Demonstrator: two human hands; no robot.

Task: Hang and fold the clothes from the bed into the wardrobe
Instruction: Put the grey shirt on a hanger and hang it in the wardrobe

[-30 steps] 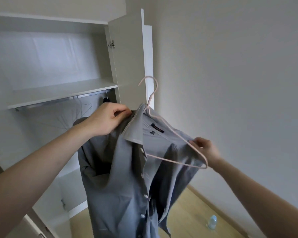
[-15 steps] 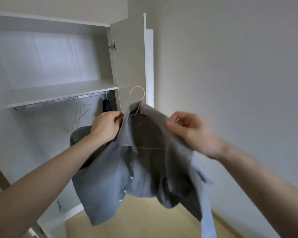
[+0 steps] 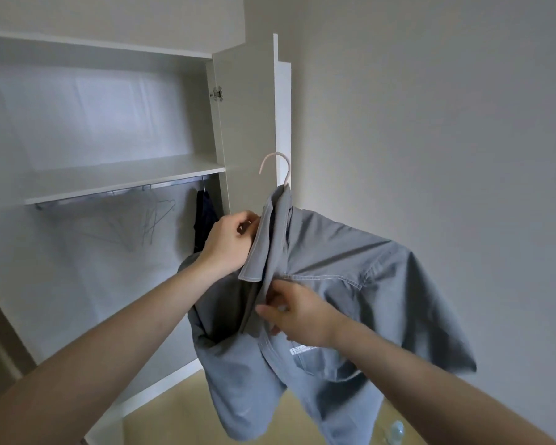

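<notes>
Wardrobe rail (image 3: 122, 191): empty wire hangers (image 3: 154, 216), dark garment (image 3: 204, 220). Floor (image 3: 187, 409): small bottle (image 3: 396, 429).

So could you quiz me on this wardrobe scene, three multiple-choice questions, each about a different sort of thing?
1. Where is the dark garment?
A. on the floor
B. on the rail under the shelf
C. on the top shelf

2. What colour is the shirt?
A. grey
B. red
C. white

3. What is the left hand doing?
A. hanging free
B. pushing the door
C. gripping the shirt's collar

Answers:
1 B, it hangs from the rail at the right end.
2 A, the cloth is grey all over.
3 C, its fingers curl round the collar below the pink hanger.
</notes>
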